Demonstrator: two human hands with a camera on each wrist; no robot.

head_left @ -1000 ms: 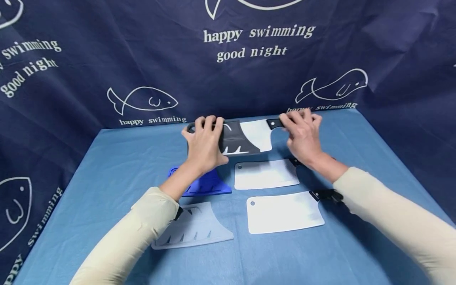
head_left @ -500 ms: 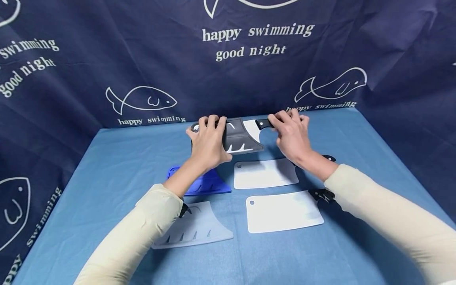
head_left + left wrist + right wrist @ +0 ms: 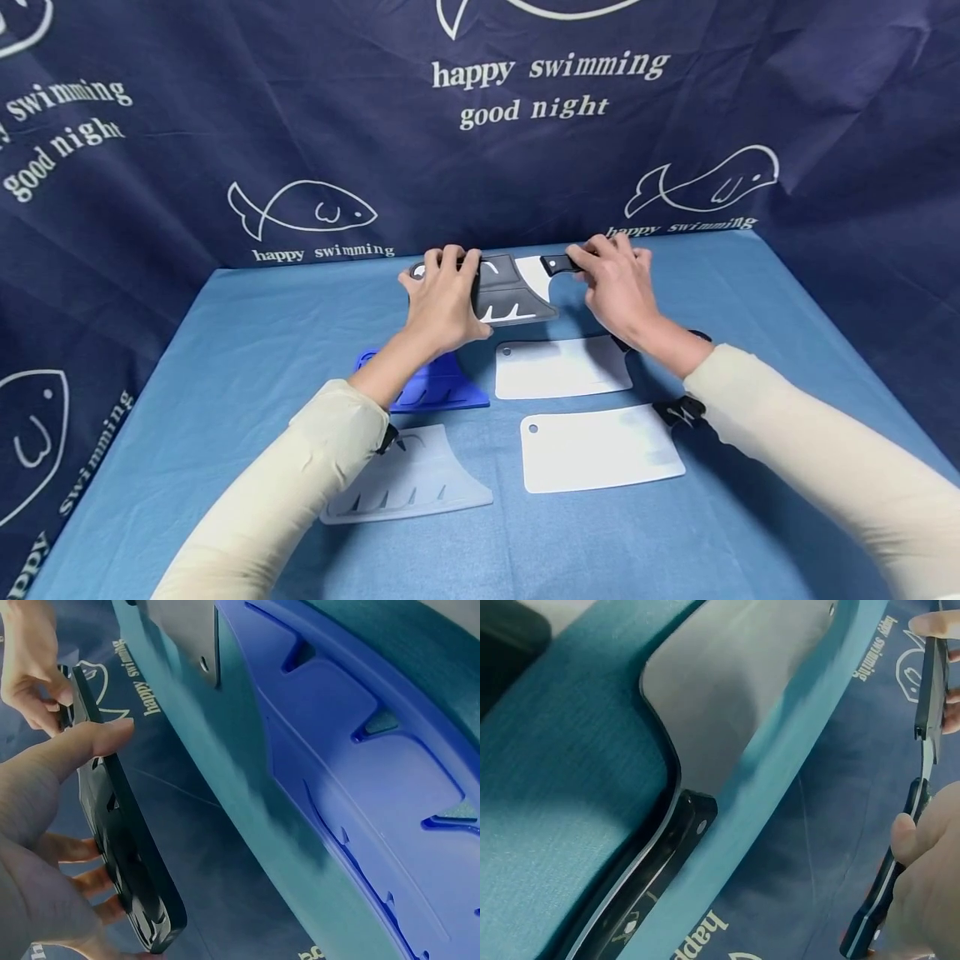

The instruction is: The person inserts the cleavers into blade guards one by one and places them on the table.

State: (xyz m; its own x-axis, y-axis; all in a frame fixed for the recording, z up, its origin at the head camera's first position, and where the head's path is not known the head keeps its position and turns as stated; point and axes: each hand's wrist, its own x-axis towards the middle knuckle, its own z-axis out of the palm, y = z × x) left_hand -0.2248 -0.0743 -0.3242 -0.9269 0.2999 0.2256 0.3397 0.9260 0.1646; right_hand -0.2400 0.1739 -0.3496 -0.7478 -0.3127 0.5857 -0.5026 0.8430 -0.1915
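Observation:
My left hand point(image 3: 444, 304) grips a black blade cover point(image 3: 498, 287), thumb along its lower edge and fingers over the top. A cleaver point(image 3: 534, 273) sits deep inside that cover; only a strip of bright blade and its black handle point(image 3: 557, 264) show. My right hand point(image 3: 617, 283) holds the handle, fingers curled round it. In the right wrist view the cover point(image 3: 931, 690) and handle point(image 3: 881, 900) line up, held above the table. Below my hands lie a blue blade cover point(image 3: 438, 387) and a second cleaver point(image 3: 558, 368).
Nearer the front, a third cleaver point(image 3: 600, 450) lies with its handle to the right, partly under my right sleeve. A translucent white blade cover point(image 3: 420, 479) is left of it. The blue cloth table point(image 3: 247, 333) ends at a dark blue printed curtain point(image 3: 480, 183).
My right hand has moved left, sliding the cleaver deeper into the black cover. Far less blade shows than a second ago. My left hand has shifted slightly right; the things on the table are unmoved.

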